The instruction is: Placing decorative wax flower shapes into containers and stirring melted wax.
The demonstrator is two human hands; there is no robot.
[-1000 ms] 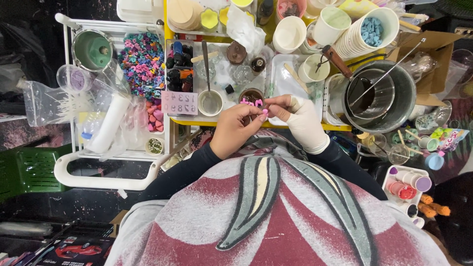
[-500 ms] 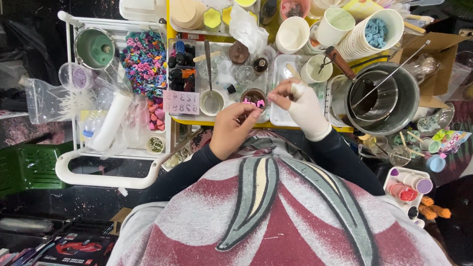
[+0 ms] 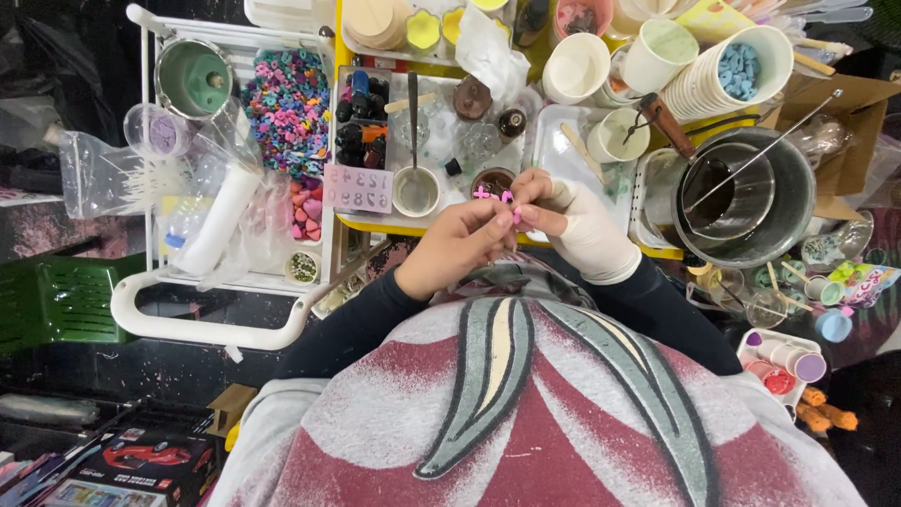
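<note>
Our right hand [image 3: 572,225], gloved, has come back from the small brown cup [image 3: 492,181] to meet our bare left hand [image 3: 460,246]. Both sets of fingers are pinched together on one small pink piece [image 3: 514,214] at the desk's [image 3: 375,223] near edge; two more pink bits [image 3: 490,194] lie at ten o'clock, just beside it.

Pink piece [image 3: 514,214]; white glove [image 3: 591,235]; yellow tray [image 3: 375,223]; green-lined pot [image 3: 194,79].
</note>
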